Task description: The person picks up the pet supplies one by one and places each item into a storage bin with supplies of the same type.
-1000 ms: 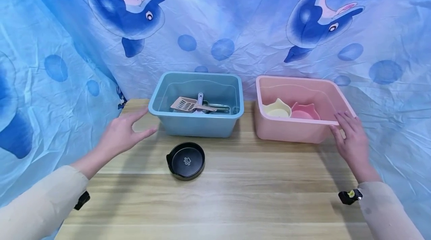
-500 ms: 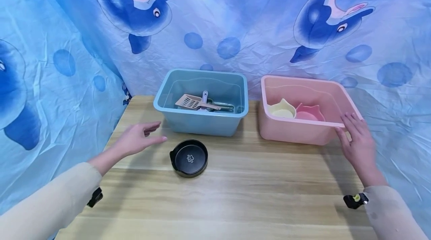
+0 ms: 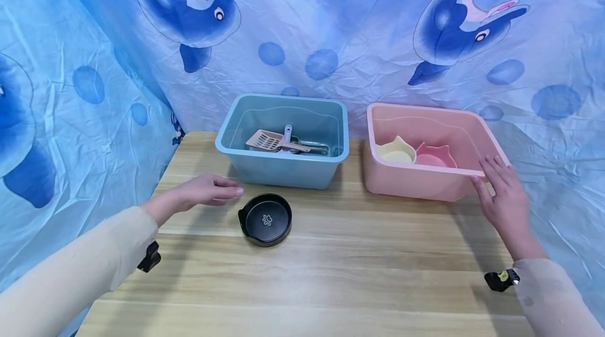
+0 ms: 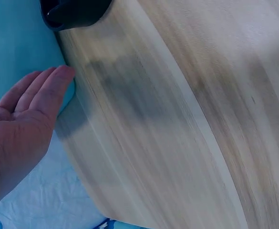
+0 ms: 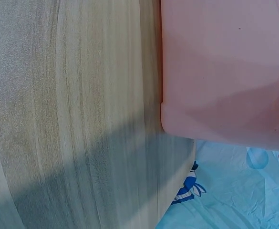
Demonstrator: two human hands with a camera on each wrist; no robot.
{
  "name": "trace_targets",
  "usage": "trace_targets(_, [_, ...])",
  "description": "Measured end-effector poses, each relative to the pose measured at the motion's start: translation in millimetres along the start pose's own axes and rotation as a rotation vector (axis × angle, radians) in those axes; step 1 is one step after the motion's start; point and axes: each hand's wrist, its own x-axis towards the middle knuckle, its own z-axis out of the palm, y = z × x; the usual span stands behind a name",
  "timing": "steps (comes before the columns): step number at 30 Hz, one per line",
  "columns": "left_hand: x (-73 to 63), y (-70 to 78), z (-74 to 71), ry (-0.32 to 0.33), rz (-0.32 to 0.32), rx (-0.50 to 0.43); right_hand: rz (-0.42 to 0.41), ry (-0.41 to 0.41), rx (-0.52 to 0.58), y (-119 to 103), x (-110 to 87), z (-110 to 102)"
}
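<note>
My left hand [image 3: 210, 191] hovers over the table just left of a round black pet bowl [image 3: 266, 220] with a paw print inside; its fingers are nearly straight and hold nothing. In the left wrist view the bowl [image 4: 77, 12] shows at the top, beyond the fingertips. Behind the bowl stands a blue bin [image 3: 283, 169] containing a beige slotted litter scoop [image 3: 269, 141] and other scoops, partly hidden. My right hand [image 3: 503, 190] rests with extended fingers on the front right rim of a pink bin [image 3: 411, 183]. Inside that bin lie a cream cat-shaped bowl [image 3: 397, 152] and a pink one [image 3: 434, 156].
Both bins stand side by side at the back of the wooden table [image 3: 331, 274], with a narrow gap between them. A blue dolphin-print cloth [image 3: 368, 38] hangs close behind and along both sides. The table's left edge runs beneath my left arm.
My left hand has moved right and slightly down, from beside the blue bin toward the black bowl, and its thumb and fingers have come closer together. My right hand stays on the pink bin's rim.
</note>
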Motion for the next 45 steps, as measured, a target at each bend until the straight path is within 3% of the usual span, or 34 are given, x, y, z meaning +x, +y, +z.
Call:
trace_targets(9, [24.1,-10.6,6.3,-0.076,0.002,-0.102,-0.026,0.007,-0.003,-2.2,0.8,-3.1])
trace_targets(17, [47.2,-12.4,15.1,-0.143,-0.036,-0.065,-0.017,-0.016,-0.005,-3.9,3.0,-4.5])
trace_targets(27, [64.1,-2.2,11.4,-0.228,-0.115,-0.021,0.000,-0.038,-0.018,-2.1,4.6,-4.9])
trace_targets(36, [68.7,-5.1,18.3,-0.181,-0.136,-0.015,0.006,-0.048,-0.017,-2.1,4.7,-5.0])
trace_targets(45, [67.6,-3.8,29.6,-0.107,-0.112,0.015,0.007,-0.050,-0.026,-1.2,4.0,-5.7])
